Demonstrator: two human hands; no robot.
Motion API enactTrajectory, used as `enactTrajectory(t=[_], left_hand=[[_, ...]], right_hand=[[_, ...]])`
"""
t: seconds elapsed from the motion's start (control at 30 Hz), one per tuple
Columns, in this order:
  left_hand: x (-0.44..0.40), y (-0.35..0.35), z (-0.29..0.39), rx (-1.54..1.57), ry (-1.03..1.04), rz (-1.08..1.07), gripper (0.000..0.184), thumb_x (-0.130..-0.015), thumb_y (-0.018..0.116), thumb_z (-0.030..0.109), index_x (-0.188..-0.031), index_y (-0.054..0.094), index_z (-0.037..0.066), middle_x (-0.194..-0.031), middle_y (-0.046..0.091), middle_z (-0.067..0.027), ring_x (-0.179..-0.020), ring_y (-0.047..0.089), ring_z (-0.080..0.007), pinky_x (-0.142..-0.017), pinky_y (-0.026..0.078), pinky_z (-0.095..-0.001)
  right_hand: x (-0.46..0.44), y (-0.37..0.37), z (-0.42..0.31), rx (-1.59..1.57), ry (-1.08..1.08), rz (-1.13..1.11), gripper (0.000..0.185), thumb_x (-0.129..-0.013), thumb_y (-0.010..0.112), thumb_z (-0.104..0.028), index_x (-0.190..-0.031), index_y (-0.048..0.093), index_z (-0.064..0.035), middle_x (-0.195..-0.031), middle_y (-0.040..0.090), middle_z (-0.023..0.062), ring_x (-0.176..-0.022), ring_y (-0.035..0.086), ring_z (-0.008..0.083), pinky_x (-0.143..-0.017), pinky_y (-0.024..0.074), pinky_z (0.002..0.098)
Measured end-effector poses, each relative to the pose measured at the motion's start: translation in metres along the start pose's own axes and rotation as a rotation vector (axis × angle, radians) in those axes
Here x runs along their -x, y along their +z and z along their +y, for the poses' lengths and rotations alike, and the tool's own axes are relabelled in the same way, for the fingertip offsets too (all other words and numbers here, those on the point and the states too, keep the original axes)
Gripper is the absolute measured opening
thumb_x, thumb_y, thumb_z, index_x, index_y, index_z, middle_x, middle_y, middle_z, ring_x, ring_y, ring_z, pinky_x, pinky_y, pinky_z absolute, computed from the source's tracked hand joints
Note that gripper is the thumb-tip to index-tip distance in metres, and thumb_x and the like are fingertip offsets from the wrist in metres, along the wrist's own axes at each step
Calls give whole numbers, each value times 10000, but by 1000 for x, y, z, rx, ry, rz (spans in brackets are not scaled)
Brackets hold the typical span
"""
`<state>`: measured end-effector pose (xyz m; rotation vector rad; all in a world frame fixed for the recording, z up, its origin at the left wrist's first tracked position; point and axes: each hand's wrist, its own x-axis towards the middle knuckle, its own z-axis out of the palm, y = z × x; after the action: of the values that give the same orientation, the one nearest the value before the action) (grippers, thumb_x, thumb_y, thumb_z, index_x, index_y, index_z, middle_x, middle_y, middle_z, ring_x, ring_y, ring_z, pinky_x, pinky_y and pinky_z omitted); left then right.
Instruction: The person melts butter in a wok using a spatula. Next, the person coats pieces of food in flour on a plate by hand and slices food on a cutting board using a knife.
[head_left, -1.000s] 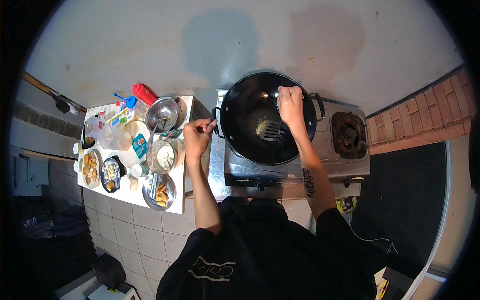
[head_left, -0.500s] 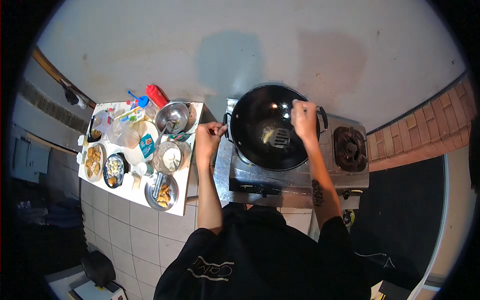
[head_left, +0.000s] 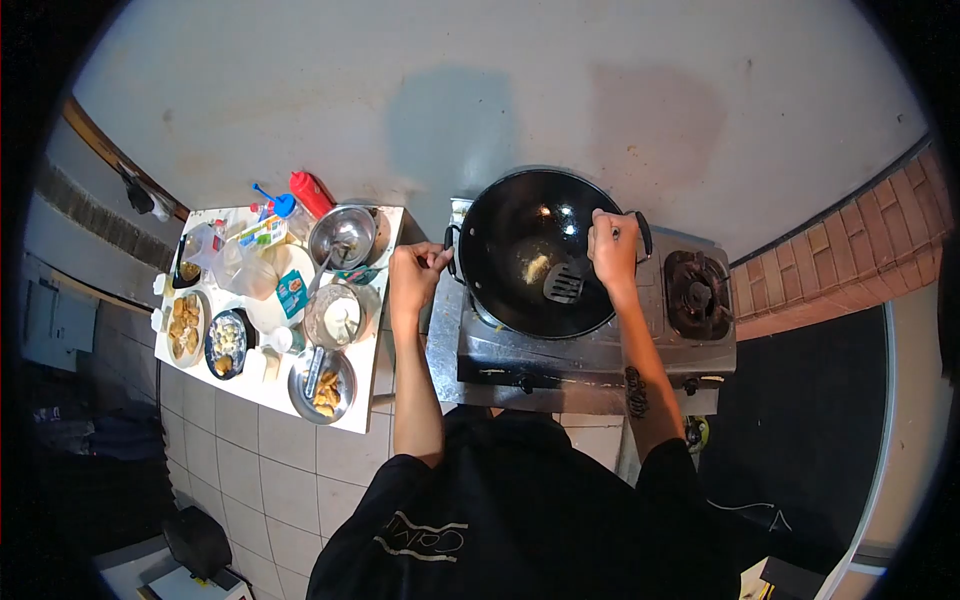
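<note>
A black wok stands on the left burner of a metal gas stove, its inside shiny. My left hand is closed at the wok's left loop handle, fingers pinched on it. My right hand is wrapped round the handle of a slotted spatula. The spatula's dark blade lies low in the wok, right of its middle. Beside it is a small yellowish patch on the wok's bottom. My fist hides most of the spatula's handle.
A white table at left bears a metal bowl, a bowl of white stuff, a metal plate of fried pieces, a red squeeze bottle and other dishes. A bare burner is at right. A wall rises behind.
My right hand and the spatula have shifted slightly right and toward me across the wok's bottom. My left hand stays at the handle.
</note>
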<state>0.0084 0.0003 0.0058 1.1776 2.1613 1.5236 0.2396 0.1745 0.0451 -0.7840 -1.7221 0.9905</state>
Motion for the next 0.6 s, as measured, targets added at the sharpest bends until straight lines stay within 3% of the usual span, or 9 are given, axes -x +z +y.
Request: enactTrajectory(t=[0.1,0.17,0.6], left_hand=[[0,1,-1,-3,5,-2,159,-752,761,104,-819,701,-27,-537,495,-37,-500,451,-98,-501,378,-274],[0,1,-1,-4,-1,-8,162,-754,761,107,-824,703,-27,-538,497,-34,-501,451,-95,-501,377,-272],[2,0,2,2,-23,-2,180,-764,760,115,-828,700,-42,-537,488,-17,-507,441,-74,-494,369,-259]], right_hand=[[0,1,-3,28,-32,-5,484,-940,461,-139,-476,333,-89,-410,339,-24,-339,285,57,-345,202,256],[-1,1,-12,45,50,52,346,-874,505,-117,-608,373,62,-505,298,57,-534,341,95,-506,270,356],[-4,19,-6,-7,106,126,358,-873,498,-135,-604,360,58,-512,277,58,-516,334,108,-498,265,367]])
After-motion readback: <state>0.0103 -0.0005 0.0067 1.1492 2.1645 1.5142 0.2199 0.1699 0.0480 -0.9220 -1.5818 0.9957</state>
